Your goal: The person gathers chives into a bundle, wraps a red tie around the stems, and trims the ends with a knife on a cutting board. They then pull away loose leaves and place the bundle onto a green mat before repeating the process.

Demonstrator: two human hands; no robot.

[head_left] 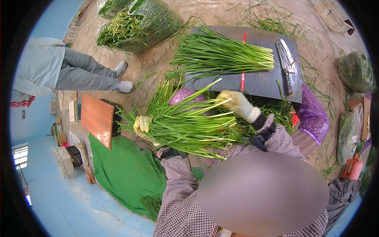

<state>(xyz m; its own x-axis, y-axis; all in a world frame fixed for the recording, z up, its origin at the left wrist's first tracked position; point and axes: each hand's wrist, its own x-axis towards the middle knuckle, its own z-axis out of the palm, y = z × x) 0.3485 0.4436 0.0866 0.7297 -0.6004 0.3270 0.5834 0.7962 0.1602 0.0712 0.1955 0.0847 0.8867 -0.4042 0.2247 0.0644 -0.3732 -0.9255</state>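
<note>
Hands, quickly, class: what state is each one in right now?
Left hand: closed around the bundle of green stalks.
Right hand: closed on the same bundle, at its other end.

The tan dusty floor (158,67) is littered with loose green stalks (272,23); a light blue painted surface (79,209) fills the left and lower side; a small barred window (19,156) shines bright there; a green cloth (122,173) lies beside an orange-brown flat board (96,118); a black plastic crate (75,155) stands near; the light is soft and even.
</note>
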